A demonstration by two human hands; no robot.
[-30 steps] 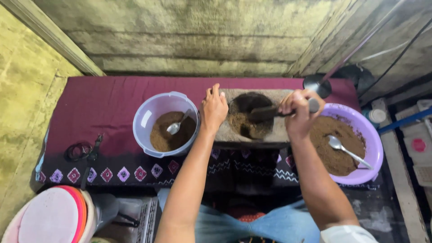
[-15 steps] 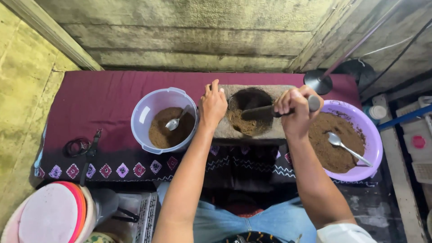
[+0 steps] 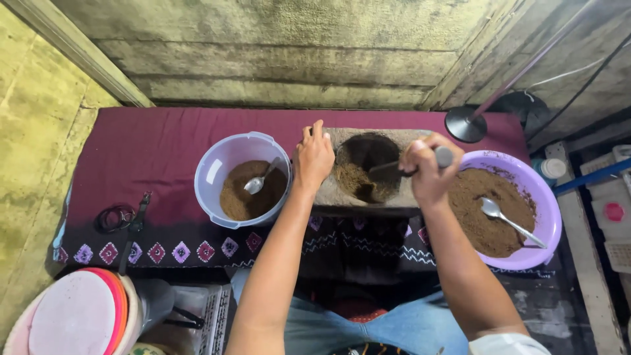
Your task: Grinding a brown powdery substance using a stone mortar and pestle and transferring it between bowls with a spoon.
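The right hand (image 3: 428,172) has its fingers curled tight around the handle of a dark spoon (image 3: 394,166), whose bowl dips into the round hollow of a stone mortar block (image 3: 342,187) at the centre of the desk (image 3: 151,148). The left hand (image 3: 313,156) lies on the block's edge at 9 o'clock of the hollow, fingers flat and spread, gripping nothing, just steadying the stone. Brown powder (image 3: 355,181) sits low in the hollow.

At 9 o'clock of the block stands a pale lilac bowl (image 3: 220,164) with more powder and a metal spoon (image 3: 257,183); at 3 o'clock a purple basin (image 3: 549,210), fuller, with its own spoon (image 3: 506,217).

The block sits at the desk's front edge, so a hard scrape could, I judge, nudge it toward the lap or flick powder onto the maroon cloth. The right forearm passes just beside the basin rim and might tip it.
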